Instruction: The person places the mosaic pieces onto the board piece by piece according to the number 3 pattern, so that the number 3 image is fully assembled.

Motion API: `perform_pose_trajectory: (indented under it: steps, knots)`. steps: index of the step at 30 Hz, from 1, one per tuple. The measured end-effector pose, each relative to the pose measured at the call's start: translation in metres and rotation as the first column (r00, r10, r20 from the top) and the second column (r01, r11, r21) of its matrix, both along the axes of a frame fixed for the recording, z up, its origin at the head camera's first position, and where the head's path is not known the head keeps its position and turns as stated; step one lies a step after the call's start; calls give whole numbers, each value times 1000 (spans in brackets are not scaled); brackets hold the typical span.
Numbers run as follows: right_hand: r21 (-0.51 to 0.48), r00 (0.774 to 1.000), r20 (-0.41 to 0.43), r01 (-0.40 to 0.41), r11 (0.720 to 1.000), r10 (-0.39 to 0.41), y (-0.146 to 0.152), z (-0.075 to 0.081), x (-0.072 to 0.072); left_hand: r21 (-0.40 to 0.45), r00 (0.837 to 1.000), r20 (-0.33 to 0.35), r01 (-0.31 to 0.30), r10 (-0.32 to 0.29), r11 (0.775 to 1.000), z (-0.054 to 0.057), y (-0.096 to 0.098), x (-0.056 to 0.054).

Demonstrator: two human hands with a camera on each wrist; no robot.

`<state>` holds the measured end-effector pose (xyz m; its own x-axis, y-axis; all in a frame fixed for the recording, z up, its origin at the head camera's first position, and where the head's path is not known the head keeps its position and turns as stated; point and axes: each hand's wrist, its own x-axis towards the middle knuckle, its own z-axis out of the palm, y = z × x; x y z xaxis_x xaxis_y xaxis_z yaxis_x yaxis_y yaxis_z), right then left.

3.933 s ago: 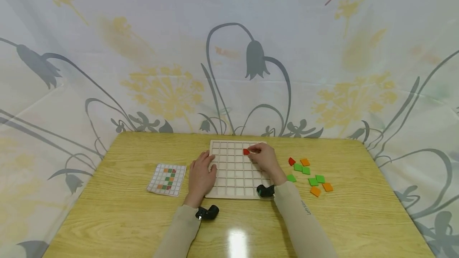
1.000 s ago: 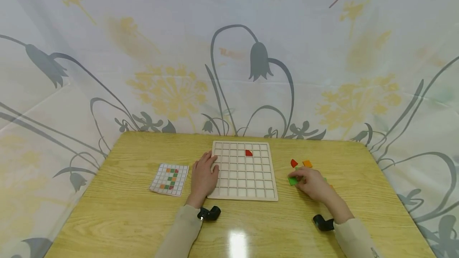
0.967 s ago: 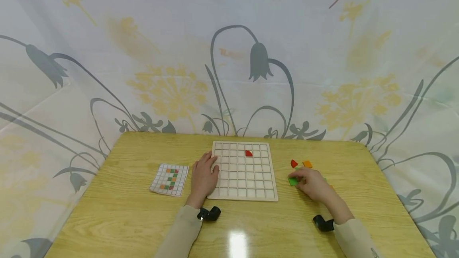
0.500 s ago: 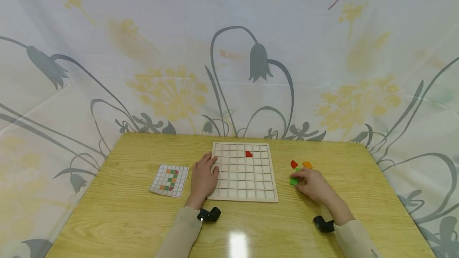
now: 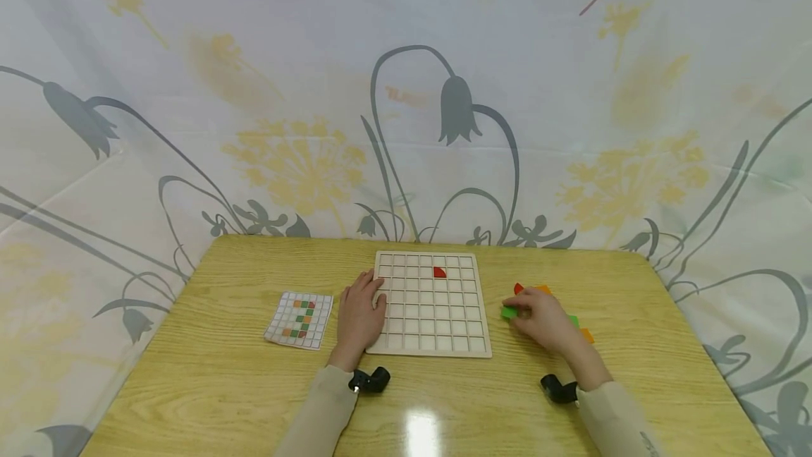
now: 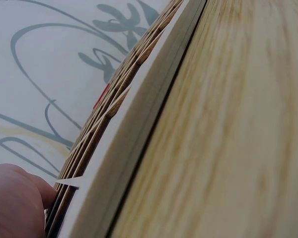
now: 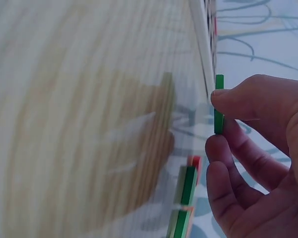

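Observation:
My right hand (image 5: 544, 321) pinches a green square tile (image 7: 219, 105) between thumb and fingers, raised off the table to the right of the board. In the head view that tile shows just past the fingertips. My left hand (image 5: 361, 310) lies over the left edge of the pale wooden grid board (image 5: 428, 352), fingers resting on it; in the left wrist view a fingertip (image 6: 15, 201) touches the grid. One red quarter-round tile (image 5: 440, 272) sits in a cell of the second row, right of the middle.
A paper card (image 5: 276, 336) printed with a coloured grid pattern lies left of the board. Beyond the right hand are another red tile (image 5: 518, 288), an orange tile (image 5: 543, 289) and more green and orange ones, partly hidden. A patterned cloth (image 5: 406, 161) hangs behind the table.
The right hand went from the red tile on the board to the loose tiles at right, took a green one and has now lifted it slightly leftward. The left hand stays on the board.

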<state>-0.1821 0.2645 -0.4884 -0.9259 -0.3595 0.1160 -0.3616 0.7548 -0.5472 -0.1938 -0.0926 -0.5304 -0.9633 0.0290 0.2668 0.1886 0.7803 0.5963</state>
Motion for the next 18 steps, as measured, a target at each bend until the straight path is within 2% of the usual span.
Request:
perform_pose_trajectory:
  steps: [15, 18]
  knots:
    - [-76, 999, -25, -23, 997, 21, -31, 1, -16, -12, 1000, 4, 0, 0, 1000, 1, 0, 0]
    - [-98, 1000, -4, -15, 995, 15, -39, 2, -21, -9, 1000, -6, 1, -1, 1000, 2, 0, -1]
